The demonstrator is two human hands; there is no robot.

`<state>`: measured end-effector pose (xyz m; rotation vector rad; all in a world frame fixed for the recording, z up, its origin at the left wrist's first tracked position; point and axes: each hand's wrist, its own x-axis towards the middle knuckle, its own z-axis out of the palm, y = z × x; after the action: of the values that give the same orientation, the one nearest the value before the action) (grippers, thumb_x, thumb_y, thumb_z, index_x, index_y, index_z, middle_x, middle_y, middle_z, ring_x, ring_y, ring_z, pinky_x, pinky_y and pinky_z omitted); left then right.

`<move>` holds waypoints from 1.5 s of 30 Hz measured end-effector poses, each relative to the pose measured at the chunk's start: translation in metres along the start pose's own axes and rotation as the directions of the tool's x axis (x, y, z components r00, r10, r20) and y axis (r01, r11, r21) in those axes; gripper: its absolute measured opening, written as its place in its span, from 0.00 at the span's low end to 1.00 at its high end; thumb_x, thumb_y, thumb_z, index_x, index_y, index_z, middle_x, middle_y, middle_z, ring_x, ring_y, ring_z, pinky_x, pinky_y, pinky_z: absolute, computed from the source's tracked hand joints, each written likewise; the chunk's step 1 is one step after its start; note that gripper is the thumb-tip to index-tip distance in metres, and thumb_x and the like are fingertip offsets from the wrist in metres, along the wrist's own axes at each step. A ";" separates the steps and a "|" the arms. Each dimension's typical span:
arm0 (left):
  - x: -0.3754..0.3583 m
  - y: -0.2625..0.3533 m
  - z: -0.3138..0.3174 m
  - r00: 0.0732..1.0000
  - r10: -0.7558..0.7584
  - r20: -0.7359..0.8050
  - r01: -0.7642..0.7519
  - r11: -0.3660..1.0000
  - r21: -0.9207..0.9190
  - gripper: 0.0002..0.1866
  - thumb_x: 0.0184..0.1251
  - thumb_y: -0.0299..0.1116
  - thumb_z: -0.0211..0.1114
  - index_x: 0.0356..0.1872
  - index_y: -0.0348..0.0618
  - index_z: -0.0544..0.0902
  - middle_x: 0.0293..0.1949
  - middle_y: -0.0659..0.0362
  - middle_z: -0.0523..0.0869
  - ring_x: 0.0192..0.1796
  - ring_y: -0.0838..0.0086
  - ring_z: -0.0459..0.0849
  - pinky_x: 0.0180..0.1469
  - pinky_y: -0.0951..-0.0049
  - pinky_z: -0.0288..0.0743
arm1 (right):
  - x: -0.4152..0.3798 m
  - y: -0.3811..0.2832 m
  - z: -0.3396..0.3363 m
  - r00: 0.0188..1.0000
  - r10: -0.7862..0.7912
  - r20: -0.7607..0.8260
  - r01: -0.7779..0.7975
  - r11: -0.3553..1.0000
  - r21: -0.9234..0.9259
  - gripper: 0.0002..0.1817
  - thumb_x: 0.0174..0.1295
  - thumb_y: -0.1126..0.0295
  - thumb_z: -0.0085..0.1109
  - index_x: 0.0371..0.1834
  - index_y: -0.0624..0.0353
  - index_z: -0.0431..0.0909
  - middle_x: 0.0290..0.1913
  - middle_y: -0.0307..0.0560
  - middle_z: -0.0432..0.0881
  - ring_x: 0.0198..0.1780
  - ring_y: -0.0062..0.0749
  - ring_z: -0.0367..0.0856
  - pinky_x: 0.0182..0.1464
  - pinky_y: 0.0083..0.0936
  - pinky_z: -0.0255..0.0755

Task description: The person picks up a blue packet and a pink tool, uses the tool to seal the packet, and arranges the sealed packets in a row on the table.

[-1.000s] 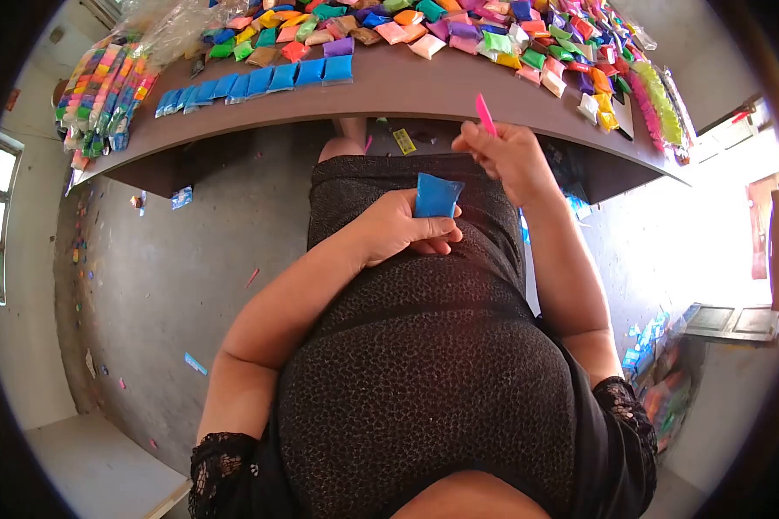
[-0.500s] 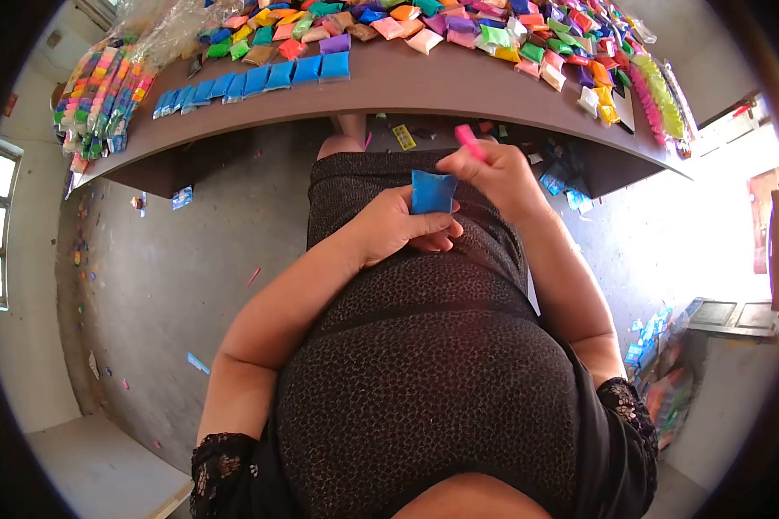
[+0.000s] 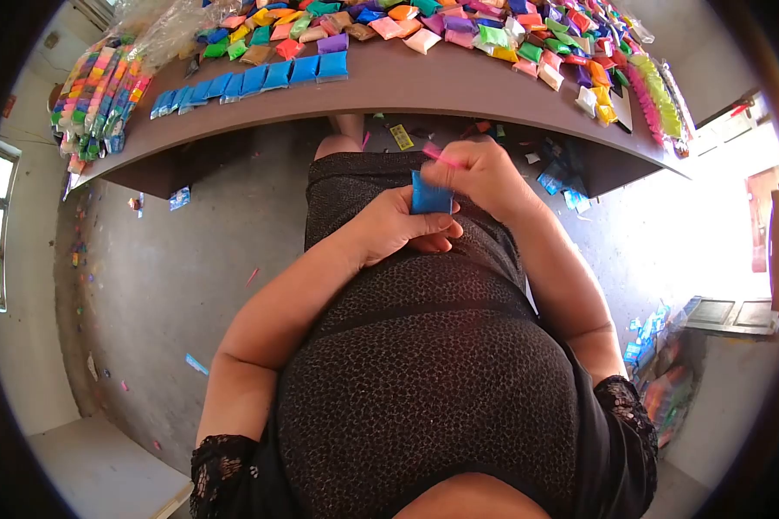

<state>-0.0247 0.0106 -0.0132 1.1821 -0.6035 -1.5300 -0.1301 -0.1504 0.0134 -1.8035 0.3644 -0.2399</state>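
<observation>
A small blue packet (image 3: 430, 197) is upright above my lap, its lower part pinched by my left hand (image 3: 400, 227). My right hand (image 3: 478, 176) is closed on a pink strip (image 3: 442, 156), whose end sticks out to the left past the fingers. The fingertips of this hand are blurred and lie over the packet's top right corner. On the table, a row of blue packets (image 3: 276, 76) runs along the left part near the front edge.
A brown table (image 3: 424, 85) with a curved front edge carries a pile of many-coloured packets (image 3: 493, 36). Bundled strips of packets (image 3: 102, 95) hang at its left end, and pink and green strips (image 3: 650, 104) lie at the right. Scraps (image 3: 196, 363) litter the floor.
My right hand has moved left and slightly down, onto the top of the blue packet. The pink strip has gone left with it. My left hand holds nearly the same place.
</observation>
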 end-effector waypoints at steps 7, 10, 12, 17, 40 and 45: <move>-0.001 0.004 0.001 0.999 -0.010 -0.045 0.013 0.997 0.070 0.18 0.66 0.30 0.69 0.54 0.37 0.77 0.42 0.54 0.88 0.40 0.72 0.88 0.46 0.72 0.83 | -0.002 0.015 0.003 0.995 -0.080 0.053 0.082 0.996 -0.029 0.13 0.61 0.59 0.70 0.35 0.59 0.86 0.28 0.32 0.80 0.28 0.11 0.70 0.28 0.13 0.61; 0.001 -0.002 0.003 0.978 0.192 -0.088 -0.192 0.981 0.007 0.18 0.64 0.28 0.70 0.54 0.38 0.77 0.39 0.57 0.87 0.36 0.74 0.86 0.43 0.75 0.82 | 0.004 0.013 -0.002 0.952 0.296 -0.082 -0.237 0.877 0.419 0.12 0.58 0.61 0.73 0.36 0.57 0.84 0.27 0.31 0.79 0.23 0.10 0.69 0.24 0.13 0.57; -0.004 -0.001 -0.004 0.982 0.175 -0.072 -0.161 0.972 0.169 0.15 0.65 0.29 0.69 0.50 0.37 0.79 0.35 0.59 0.86 0.30 0.79 0.81 0.35 0.80 0.78 | 0.002 0.008 -0.005 0.949 0.305 -0.083 -0.241 0.869 0.432 0.14 0.58 0.59 0.74 0.35 0.58 0.84 0.26 0.32 0.78 0.23 0.11 0.68 0.25 0.14 0.56; -0.007 0.010 -0.009 0.993 0.009 -0.119 0.012 0.985 0.172 0.12 0.68 0.38 0.68 0.39 0.37 0.82 0.32 0.60 0.86 0.24 0.86 0.74 0.24 0.84 0.68 | 0.002 0.008 -0.003 0.956 0.290 -0.034 -0.260 0.898 0.356 0.17 0.57 0.57 0.74 0.37 0.60 0.84 0.23 0.31 0.75 0.19 0.12 0.62 0.23 0.15 0.52; -0.004 0.002 -0.005 0.910 0.333 -0.246 -0.367 0.924 -0.105 0.18 0.63 0.37 0.74 0.49 0.41 0.81 0.43 0.63 0.84 0.41 0.81 0.80 0.43 0.79 0.74 | -0.025 0.020 0.007 0.993 -0.114 -0.043 0.119 0.987 0.111 0.08 0.60 0.69 0.70 0.35 0.63 0.83 0.29 0.32 0.78 0.32 0.16 0.72 0.35 0.18 0.67; 0.005 -0.002 -0.013 0.894 0.307 -0.326 -0.337 0.941 -0.039 0.22 0.62 0.35 0.74 0.55 0.41 0.78 0.46 0.61 0.83 0.46 0.79 0.81 0.49 0.77 0.76 | -0.017 0.030 0.019 0.999 0.027 -0.017 -0.024 0.987 0.162 0.12 0.60 0.66 0.72 0.36 0.63 0.83 0.30 0.33 0.79 0.35 0.15 0.73 0.38 0.18 0.69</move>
<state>-0.0137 0.0093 -0.0219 1.1577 -0.4776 -1.0487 -0.1432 -0.1340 -0.0200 -1.6372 0.3715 -0.2617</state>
